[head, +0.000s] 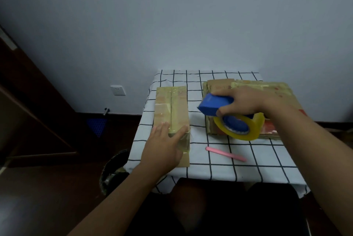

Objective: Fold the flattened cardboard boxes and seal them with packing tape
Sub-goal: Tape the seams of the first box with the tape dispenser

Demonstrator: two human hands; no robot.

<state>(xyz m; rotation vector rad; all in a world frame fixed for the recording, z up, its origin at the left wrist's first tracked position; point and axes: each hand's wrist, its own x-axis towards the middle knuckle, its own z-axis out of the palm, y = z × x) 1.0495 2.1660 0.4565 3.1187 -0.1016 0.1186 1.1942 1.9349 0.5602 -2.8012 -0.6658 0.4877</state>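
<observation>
A folded cardboard box (172, 106) stands on the left of the checked tablecloth (219, 167), with tape along its top seam and over its near end. My left hand (164, 148) rests on the box's near end with straight fingers. My right hand (242, 102) grips a blue tape dispenser (214, 106) that carries a yellowish roll of packing tape (240, 127). It hovers over a stack of flattened cardboard boxes (275, 92) on the right of the table.
A pink pen-like tool (225, 154) lies on the cloth between the box and the table's near edge. A dark bin (112, 170) stands on the floor left of the table. A wall socket (118, 90) and dark wooden furniture are further left.
</observation>
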